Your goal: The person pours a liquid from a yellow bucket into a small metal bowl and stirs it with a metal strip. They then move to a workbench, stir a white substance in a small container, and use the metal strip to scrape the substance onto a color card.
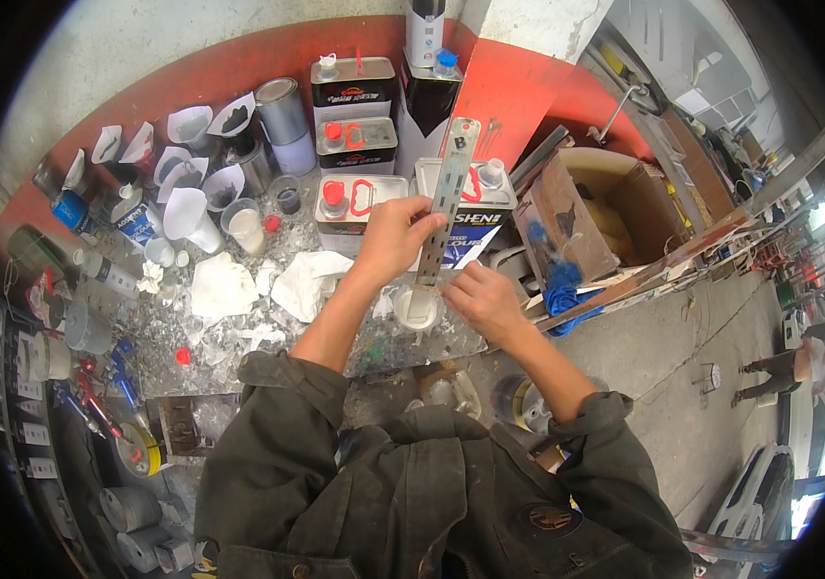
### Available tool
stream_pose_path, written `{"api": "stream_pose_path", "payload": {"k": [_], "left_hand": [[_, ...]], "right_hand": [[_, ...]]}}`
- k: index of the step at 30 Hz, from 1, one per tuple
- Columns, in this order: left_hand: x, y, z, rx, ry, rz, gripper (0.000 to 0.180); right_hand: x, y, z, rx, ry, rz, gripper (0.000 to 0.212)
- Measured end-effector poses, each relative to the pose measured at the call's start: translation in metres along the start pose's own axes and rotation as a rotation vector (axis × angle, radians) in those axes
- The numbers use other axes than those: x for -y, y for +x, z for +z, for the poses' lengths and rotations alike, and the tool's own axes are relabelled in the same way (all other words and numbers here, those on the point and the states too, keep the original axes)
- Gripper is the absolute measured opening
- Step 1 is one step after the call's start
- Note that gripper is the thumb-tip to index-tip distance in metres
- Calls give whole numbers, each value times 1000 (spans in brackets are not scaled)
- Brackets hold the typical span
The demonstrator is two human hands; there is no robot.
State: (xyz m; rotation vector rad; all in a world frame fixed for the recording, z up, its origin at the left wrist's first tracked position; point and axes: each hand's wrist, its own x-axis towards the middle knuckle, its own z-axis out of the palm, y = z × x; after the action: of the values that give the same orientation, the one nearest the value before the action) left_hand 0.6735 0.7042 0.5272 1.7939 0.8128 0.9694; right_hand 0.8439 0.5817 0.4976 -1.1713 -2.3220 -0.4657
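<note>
My left hand (396,238) is closed around a long metal mixing ruler (449,183) with slots along it. The ruler stands nearly upright, its lower end down at a small plastic cup (417,308) with white material in it. The cup is near the bench's front edge. Beside the cup's right rim is my right hand (483,303), fingers curled together; what they hold, if anything, is hidden. Just behind my hands stand rectangular paint cans (340,234), one with a red cap. A crumpled white cloth (306,285) lies left of the cup.
Several cups with paper strainers (190,222) crowd the bench's back left. A cup of cream liquid (244,232) stands nearer. Spray guns (123,381) hang at the left. On the right are a cardboard box (576,207) and blue material (572,304). Another person (787,365) stands far right.
</note>
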Motion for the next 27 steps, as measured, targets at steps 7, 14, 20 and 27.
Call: {"api": "stream_pose_path", "payload": {"k": [7,14,20,27], "left_hand": [[-1,6,-3,-26,-12,48,21],[-9,10,-5,-18,-5,24,21],[-10,13,-6,-16,-20,27,21],[-16,14,-8,-5,7,27,22]], "right_hand": [[5,-9,13,16,-5,6,12],[7,-20,21,39,-20,-14,11],[11,-29,30,79,26,-6,11],[16,-35,33,106,72,16,12]]}}
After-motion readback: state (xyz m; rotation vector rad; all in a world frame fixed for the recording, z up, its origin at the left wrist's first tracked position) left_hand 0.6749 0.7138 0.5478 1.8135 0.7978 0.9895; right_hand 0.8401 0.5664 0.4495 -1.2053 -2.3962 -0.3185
